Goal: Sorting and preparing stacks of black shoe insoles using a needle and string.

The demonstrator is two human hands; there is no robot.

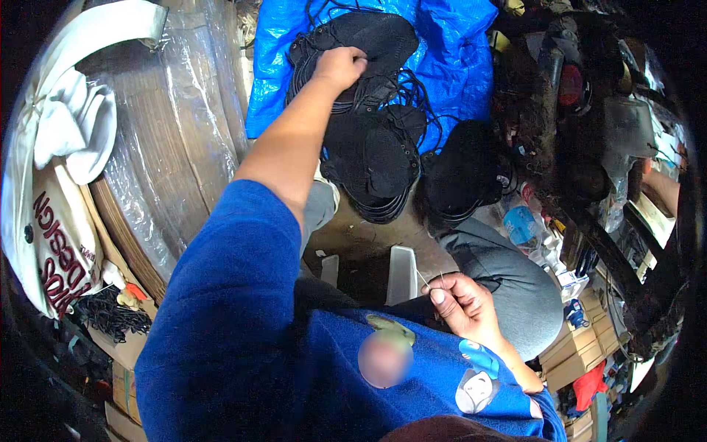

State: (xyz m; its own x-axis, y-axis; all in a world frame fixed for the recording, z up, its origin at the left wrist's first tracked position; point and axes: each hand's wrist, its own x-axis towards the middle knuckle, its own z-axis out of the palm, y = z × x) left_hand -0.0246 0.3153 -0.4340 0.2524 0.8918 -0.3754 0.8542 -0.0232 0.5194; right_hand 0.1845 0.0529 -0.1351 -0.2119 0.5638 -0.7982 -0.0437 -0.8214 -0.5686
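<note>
Left hand (339, 68) grips a soft, light black fabric shoe upper (368, 37) by its edge; right hand (460, 303) pinches, seemingly, a thin needle (423, 280).

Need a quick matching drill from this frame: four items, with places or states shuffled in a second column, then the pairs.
Items:
1. left hand
2. right hand
3. blue tarp
4. white cloth bag

Places or states:
A. hangs at the far left, beside plastic-wrapped rolls
B. stretched forward, gripping a black shoe upper on the pile
C. spread under the pile of black uppers
D. close to the body, pinching a thin needle

Pairs: 1-B, 2-D, 3-C, 4-A
</note>
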